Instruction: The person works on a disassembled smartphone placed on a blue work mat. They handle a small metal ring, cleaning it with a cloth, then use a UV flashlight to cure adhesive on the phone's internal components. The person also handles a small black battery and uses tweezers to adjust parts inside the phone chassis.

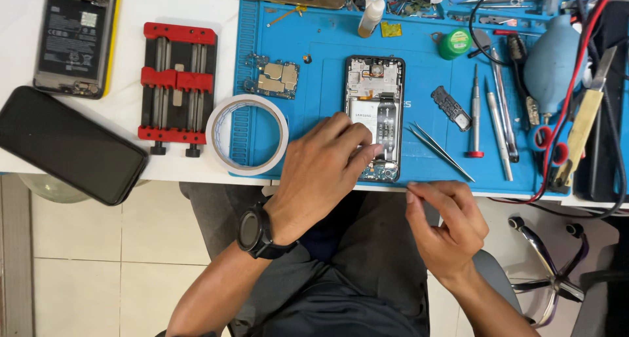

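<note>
A dark phone (69,144) lay at nine o'clock on the white table (190,6), with a second opened handset (77,36) at ten o'clock above it. Next came a red and black clamp jig (177,88), then a roll of white tape (247,134) overlapping the edge of the blue work mat (327,49). A loose circuit board (272,78) sat at eleven o'clock from the left hand (324,173). That hand, a black watch (254,231) on its wrist, rested on the opened phone (375,114) at the mat's centre, fingers together and fingertips touching its lower half. Tweezers (440,151) lay just beside the phone at three o'clock. The right hand (445,222) hovered off the table edge, thumb and forefinger pinched; whether they held anything could not be told.
</note>
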